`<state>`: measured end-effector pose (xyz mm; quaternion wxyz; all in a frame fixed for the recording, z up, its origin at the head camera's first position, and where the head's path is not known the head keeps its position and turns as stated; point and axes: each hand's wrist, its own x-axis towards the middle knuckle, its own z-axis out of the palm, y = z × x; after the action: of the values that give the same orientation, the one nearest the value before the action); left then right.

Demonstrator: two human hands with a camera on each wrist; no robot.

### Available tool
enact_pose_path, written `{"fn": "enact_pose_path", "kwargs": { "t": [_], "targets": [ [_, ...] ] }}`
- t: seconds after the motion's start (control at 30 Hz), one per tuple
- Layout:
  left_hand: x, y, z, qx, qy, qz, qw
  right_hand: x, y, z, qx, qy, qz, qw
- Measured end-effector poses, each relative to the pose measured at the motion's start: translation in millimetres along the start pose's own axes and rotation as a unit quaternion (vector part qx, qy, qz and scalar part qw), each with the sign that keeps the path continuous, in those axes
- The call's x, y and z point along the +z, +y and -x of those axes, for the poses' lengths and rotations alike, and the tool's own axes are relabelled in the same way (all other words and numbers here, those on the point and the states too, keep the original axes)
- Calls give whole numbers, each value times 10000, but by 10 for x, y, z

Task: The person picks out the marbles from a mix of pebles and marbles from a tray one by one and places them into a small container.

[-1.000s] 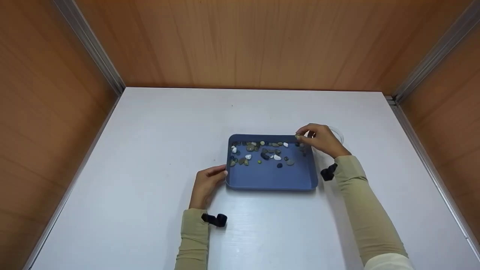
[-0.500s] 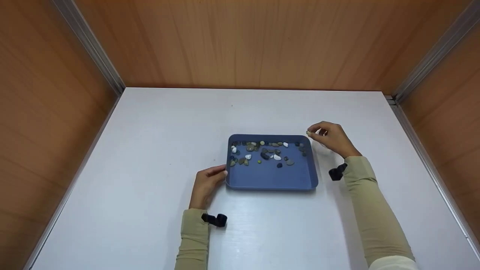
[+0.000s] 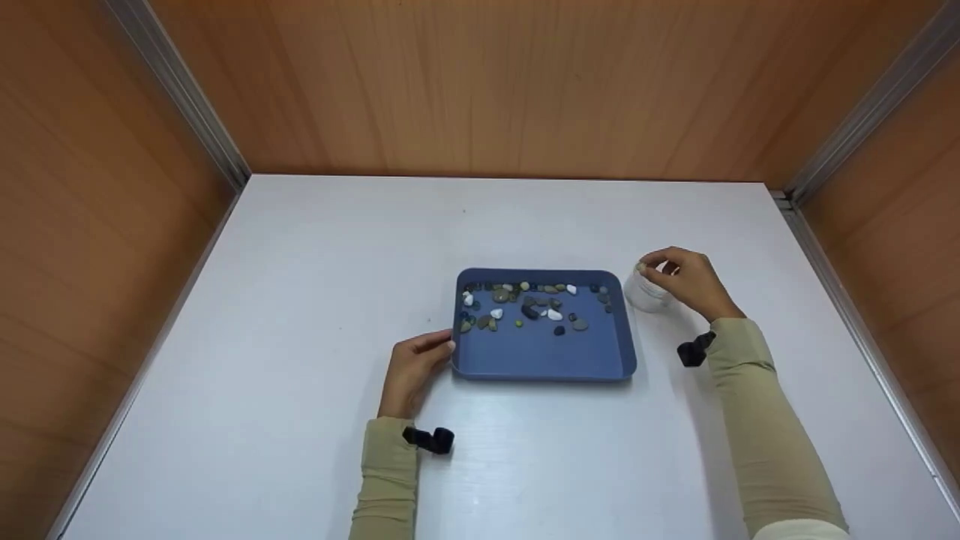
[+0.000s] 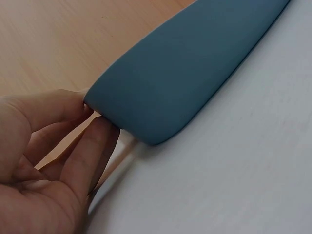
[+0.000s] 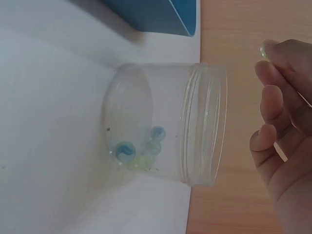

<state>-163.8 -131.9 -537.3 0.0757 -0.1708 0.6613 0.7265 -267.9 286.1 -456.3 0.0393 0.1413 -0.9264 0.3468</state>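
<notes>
Two sleeves, pale green-tan cloth, are seen nearest, w/ one small black strap thing at each wrist. The left hand [image 3: 411, 367] is laid on the white table [image 3: 300, 300], smooth & flat. Its thumb and fingers [image 4: 92, 146] are pressed against the near-left corner of the tray [image 3: 540, 352]; the corner seems lightly pinched betw. them in the left wrist view.

One tray is counted: blue, plastic-looking, a rectangle w/ round corners & low walls. It sits in the middle of the table. Approx. 30 small stones [image 3: 529, 306] are spread in its far half: round & lumpy, mostly grey & dark, about 5 white, one small yellow-green bit. An exact count can't be made, too small.

Just right of the tray, one clear jar [image 3: 646, 294] is stood: round, see-through plastic, threaded rim, no lid on. About 4 glass marbles [image 5: 139, 148] are seen at its bottom, blue & pale green, shiny.

The right hand [image 3: 690, 281] is held over the jar's mouth, fingers curled together. A small pale thing [image 3: 641, 266] seems pinched at the tips; it can't be told for sure.

Farthest, three wood-look walls w/ two metal corner strips are seen.
</notes>
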Motion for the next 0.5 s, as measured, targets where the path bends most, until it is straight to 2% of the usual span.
{"fn": "enact_pose_path", "kwargs": {
  "t": [0.5],
  "targets": [
    [-5, -14, 6, 77, -75, 84, 9999, -79, 146, 67, 269, 71, 153, 9995]
  ]
}}
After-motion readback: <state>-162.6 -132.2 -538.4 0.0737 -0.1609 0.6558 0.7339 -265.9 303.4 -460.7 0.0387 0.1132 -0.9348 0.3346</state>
